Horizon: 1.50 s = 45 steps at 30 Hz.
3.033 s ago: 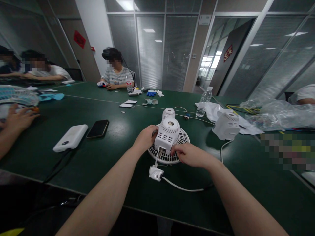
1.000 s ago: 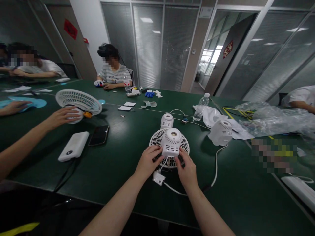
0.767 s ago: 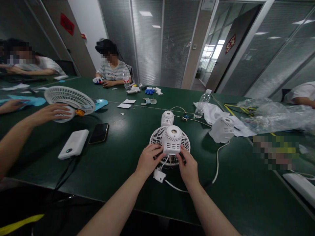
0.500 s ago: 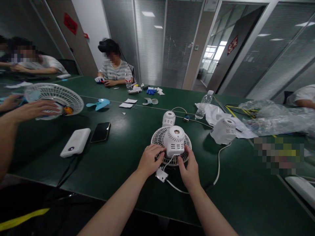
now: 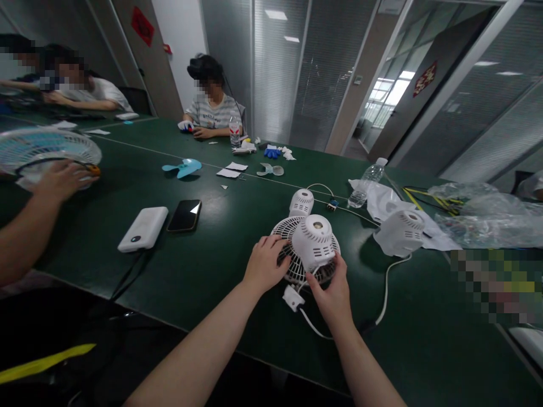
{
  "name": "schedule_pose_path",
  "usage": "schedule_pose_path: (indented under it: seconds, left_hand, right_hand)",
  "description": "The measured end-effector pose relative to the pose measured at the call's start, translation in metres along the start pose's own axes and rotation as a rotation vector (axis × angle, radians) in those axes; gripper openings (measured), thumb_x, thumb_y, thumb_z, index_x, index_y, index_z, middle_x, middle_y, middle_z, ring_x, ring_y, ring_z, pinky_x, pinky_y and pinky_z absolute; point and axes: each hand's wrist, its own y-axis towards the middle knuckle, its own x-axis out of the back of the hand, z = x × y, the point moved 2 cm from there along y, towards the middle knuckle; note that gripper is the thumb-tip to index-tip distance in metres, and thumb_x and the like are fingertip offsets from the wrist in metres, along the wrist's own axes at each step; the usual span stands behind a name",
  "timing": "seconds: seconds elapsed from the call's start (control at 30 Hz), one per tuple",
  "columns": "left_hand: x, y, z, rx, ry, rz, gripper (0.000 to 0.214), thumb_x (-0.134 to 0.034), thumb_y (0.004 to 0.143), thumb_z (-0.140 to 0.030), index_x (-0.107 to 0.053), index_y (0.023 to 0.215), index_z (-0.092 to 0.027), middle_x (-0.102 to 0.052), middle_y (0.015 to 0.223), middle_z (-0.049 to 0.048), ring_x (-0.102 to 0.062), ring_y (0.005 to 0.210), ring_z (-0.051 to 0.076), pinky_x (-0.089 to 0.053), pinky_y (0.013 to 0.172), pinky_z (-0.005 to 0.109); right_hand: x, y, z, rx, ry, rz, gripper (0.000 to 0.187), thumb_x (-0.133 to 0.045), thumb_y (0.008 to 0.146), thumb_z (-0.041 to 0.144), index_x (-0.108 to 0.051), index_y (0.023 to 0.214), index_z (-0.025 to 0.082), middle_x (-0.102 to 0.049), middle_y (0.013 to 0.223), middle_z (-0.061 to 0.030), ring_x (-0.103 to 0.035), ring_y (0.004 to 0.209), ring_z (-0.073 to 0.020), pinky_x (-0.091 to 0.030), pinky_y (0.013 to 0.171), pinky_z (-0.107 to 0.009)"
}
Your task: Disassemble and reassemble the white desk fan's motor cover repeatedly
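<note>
A white fan motor housing with vent slots sits on a round white fan grille on the green table. My left hand is curled on the grille's left side, its fingertips beside the housing. On the right, my right hand grips the housing's lower right edge between thumb and fingers. A small white box with a cable lies just in front of the grille. Behind the grille stands a second white housing. A third housing rests to the right with its cable.
To the left lie a white power bank, a black phone and blue fan blades. A person's hand holds a large fan grille there. A water bottle and plastic wrap are at the back right.
The housing has turned and tilted on the grille, its lower end shifting right. My left hand has moved onto the grille. The neighbour's large grille has shifted left, and my view has shifted slightly.
</note>
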Motion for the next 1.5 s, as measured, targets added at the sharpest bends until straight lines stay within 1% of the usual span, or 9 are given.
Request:
schedule_pose_path:
  seconds: [0.17, 0.3, 0.47, 0.63, 0.7, 0.9, 1.1, 1.37, 1.5]
  left_hand:
    - [0.001, -0.002, -0.006, -0.013, -0.022, 0.007, 0.025, -0.059, 0.082, -0.026, -0.060, 0.108, -0.023, -0.062, 0.105, 0.0057, -0.055, 0.100, 0.026, -0.045, 0.088, 0.041]
    - [0.003, 0.001, -0.007, 0.007, -0.011, 0.012, 0.032, -0.061, 0.083, -0.037, -0.058, 0.111, -0.023, -0.063, 0.101, 0.0052, -0.057, 0.095, 0.025, -0.045, 0.085, 0.039]
    - [0.010, 0.018, -0.010, -0.032, 0.021, 0.039, 0.058, -0.070, 0.076, -0.045, -0.052, 0.127, -0.025, -0.059, 0.122, 0.0086, -0.052, 0.113, 0.031, -0.040, 0.098, 0.045]
    - [0.005, 0.047, -0.009, -0.159, -0.009, 0.216, 0.076, -0.074, 0.069, -0.051, -0.047, 0.134, -0.024, -0.049, 0.140, 0.0097, -0.041, 0.131, 0.033, -0.020, 0.114, 0.052]
    - [0.000, 0.055, -0.004, -0.173, -0.057, 0.263, 0.077, -0.075, 0.068, -0.052, -0.047, 0.134, -0.024, -0.048, 0.142, 0.0094, -0.040, 0.133, 0.032, -0.021, 0.115, 0.051]
    - [-0.010, 0.053, 0.011, -0.135, -0.126, 0.244, 0.079, -0.076, 0.066, -0.051, -0.047, 0.136, -0.025, -0.044, 0.146, 0.0083, -0.038, 0.134, 0.033, -0.024, 0.114, 0.050]
    - [-0.008, 0.051, 0.014, -0.114, -0.124, 0.287, 0.077, -0.075, 0.068, -0.052, -0.047, 0.136, -0.029, -0.041, 0.148, 0.0045, -0.035, 0.136, 0.031, -0.023, 0.113, 0.051]
    - [-0.012, 0.050, 0.021, -0.123, -0.164, 0.247, 0.076, -0.076, 0.068, -0.049, -0.049, 0.135, -0.029, -0.042, 0.148, 0.0047, -0.035, 0.137, 0.030, -0.023, 0.114, 0.051]
    - [-0.008, 0.053, 0.033, -0.052, -0.227, 0.196, 0.063, -0.077, 0.069, -0.041, -0.057, 0.128, -0.028, -0.047, 0.143, 0.0045, -0.039, 0.134, 0.030, -0.025, 0.114, 0.050]
  right_hand:
    - [0.000, 0.007, -0.005, -0.046, 0.067, -0.026, 0.080, -0.072, 0.072, 0.041, -0.033, 0.138, 0.016, -0.049, 0.133, -0.0188, -0.052, 0.120, -0.0331, -0.043, 0.100, -0.051]
    - [0.002, 0.012, -0.007, -0.050, 0.137, -0.011, 0.074, -0.071, 0.074, 0.039, -0.037, 0.136, 0.017, -0.053, 0.130, -0.0171, -0.055, 0.116, -0.0312, -0.045, 0.098, -0.049]
    - [0.004, 0.016, -0.012, -0.094, 0.209, 0.003, 0.068, -0.070, 0.074, 0.038, -0.041, 0.132, 0.017, -0.058, 0.124, -0.0146, -0.059, 0.111, -0.0291, -0.048, 0.094, -0.047]
    - [0.005, 0.016, -0.012, -0.125, 0.223, 0.010, 0.066, -0.071, 0.072, 0.038, -0.043, 0.129, 0.017, -0.060, 0.121, -0.0138, -0.060, 0.109, -0.0293, -0.049, 0.093, -0.046]
    - [0.006, 0.016, -0.011, -0.150, 0.235, 0.010, 0.065, -0.071, 0.072, 0.039, -0.044, 0.126, 0.017, -0.061, 0.119, -0.0139, -0.061, 0.107, -0.0292, -0.050, 0.091, -0.046]
    - [0.004, 0.014, -0.011, -0.144, 0.235, 0.015, 0.068, -0.074, 0.070, 0.038, -0.042, 0.127, 0.018, -0.059, 0.121, -0.0150, -0.060, 0.107, -0.0286, -0.051, 0.089, -0.044]
    - [0.003, 0.014, -0.010, -0.156, 0.216, 0.030, 0.070, -0.073, 0.071, 0.039, -0.040, 0.129, 0.019, -0.058, 0.121, -0.0140, -0.060, 0.107, -0.0285, -0.050, 0.090, -0.046]
    - [0.006, 0.011, -0.010, -0.085, 0.019, -0.021, 0.068, -0.073, 0.071, 0.043, -0.044, 0.126, 0.018, -0.060, 0.116, -0.0141, -0.060, 0.103, -0.0303, -0.049, 0.086, -0.046]
    - [0.014, 0.004, -0.005, 0.107, -0.040, -0.028, 0.037, -0.058, 0.083, 0.038, -0.053, 0.115, 0.018, -0.063, 0.108, -0.0118, -0.059, 0.101, -0.0284, -0.048, 0.086, -0.046]
